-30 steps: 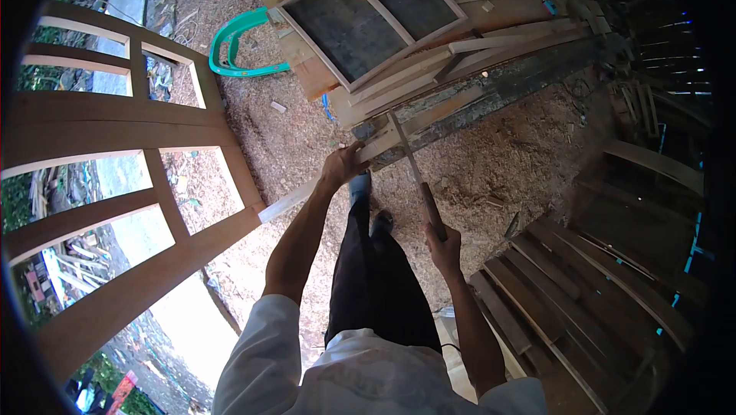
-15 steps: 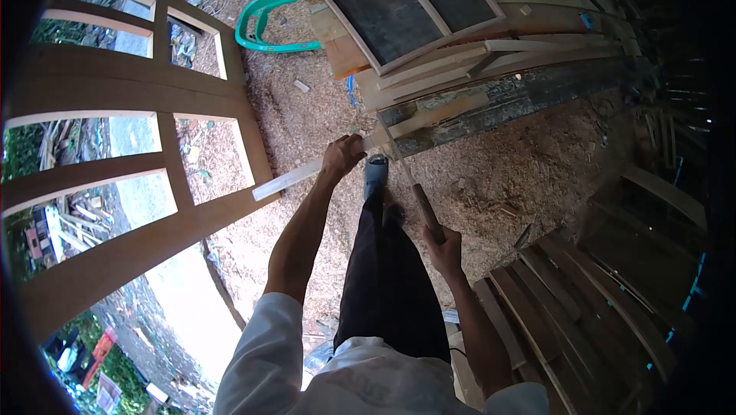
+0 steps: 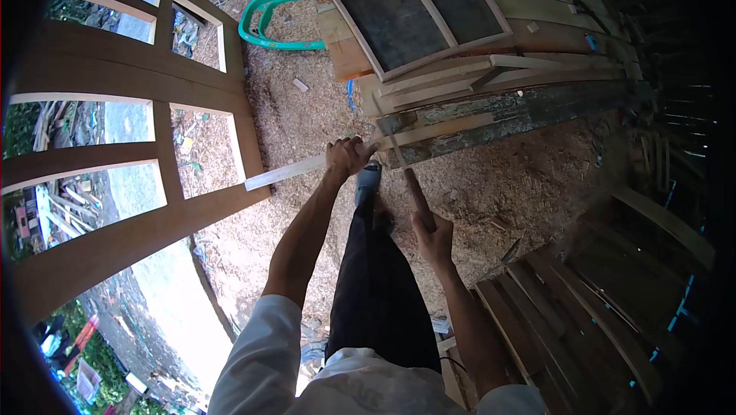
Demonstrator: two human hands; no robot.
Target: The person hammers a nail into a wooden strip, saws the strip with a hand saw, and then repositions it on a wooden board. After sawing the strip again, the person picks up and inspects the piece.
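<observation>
A pale wooden strip (image 3: 285, 173) reaches from the window frame side to the end of the workbench (image 3: 506, 112). My left hand (image 3: 349, 156) is closed over the strip near the bench end. My right hand (image 3: 434, 237) grips the dark handle of a long thin tool (image 3: 418, 199), which looks like a saw. Its narrow blade points up and left, crossing the strip's end just right of my left hand. The contact between blade and wood is too small to make out.
A large wooden frame (image 3: 92, 70) with openings stands at the left. A green plastic rim (image 3: 264, 20) lies on shavings. A two-panel framed screen (image 3: 418, 13) rests on the bench. Boards (image 3: 552, 308) are stacked at lower right. My shod foot (image 3: 369, 177) is beneath the strip.
My right hand has moved slightly up and left with the tool, and its blade reaches further past the strip. The view has shifted a little. My left hand keeps its hold.
</observation>
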